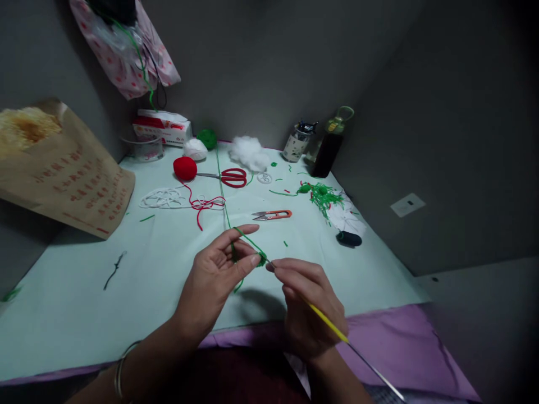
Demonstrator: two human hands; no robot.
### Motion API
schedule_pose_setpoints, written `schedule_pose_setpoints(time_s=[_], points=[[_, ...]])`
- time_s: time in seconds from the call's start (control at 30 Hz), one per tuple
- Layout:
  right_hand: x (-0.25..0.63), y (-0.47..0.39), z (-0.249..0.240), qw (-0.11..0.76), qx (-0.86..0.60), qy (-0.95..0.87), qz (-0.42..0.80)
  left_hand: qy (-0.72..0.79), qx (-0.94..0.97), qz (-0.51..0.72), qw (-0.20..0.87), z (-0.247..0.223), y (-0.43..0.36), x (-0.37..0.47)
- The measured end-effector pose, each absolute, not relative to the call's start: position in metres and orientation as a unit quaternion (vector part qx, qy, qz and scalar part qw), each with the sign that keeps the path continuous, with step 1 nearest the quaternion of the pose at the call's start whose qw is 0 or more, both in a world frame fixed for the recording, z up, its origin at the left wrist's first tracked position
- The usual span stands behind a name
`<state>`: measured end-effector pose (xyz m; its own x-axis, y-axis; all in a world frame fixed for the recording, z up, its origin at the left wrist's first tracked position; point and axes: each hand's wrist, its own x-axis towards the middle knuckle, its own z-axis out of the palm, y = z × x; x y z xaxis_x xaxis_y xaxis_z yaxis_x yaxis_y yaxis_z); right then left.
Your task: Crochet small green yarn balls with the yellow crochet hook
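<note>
My left hand (214, 269) pinches a small piece of green crochet (261, 259) between thumb and fingers. Green yarn (226, 210) runs from the back of the table over its raised index finger, and a short tail hangs below. Closed around a crochet hook (326, 321) with a yellow grip and metal shaft is my right hand (314, 303). The hook's tip meets the crochet piece; the exact loop is too small to make out. Beyond the hands lie orange thread snips (273, 215) and red-handled scissors (231, 177).
Red (185, 168), white (195, 149) and green (207, 138) yarn balls sit at the back beside white stuffing (249, 153). Green yarn scraps (326, 197) lie right, near a dark bottle (328, 148) and a pen cup (297, 143). A paper bag (80, 174) stands left.
</note>
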<state>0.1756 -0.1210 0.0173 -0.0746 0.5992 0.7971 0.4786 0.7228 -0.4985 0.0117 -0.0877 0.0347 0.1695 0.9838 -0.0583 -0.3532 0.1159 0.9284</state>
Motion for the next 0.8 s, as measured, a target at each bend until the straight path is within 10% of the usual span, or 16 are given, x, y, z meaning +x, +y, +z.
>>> schedule_pose_setpoints(time_s=[0.23,0.57,0.8], points=[[0.185,-0.122,0.021,0.485,-0.341,-0.805,-0.027,0.404,0.437,0.512,0.619,0.043,-0.087,0.009],[0.173,-0.106,0.025,0.664,-0.310,-0.559,0.389,0.281,0.307,0.414,0.810,0.039,-0.081,0.002],[0.170,-0.104,0.017,0.658,-0.319,-0.577,0.364,0.298,0.373,0.458,0.750,0.037,-0.084,0.009]])
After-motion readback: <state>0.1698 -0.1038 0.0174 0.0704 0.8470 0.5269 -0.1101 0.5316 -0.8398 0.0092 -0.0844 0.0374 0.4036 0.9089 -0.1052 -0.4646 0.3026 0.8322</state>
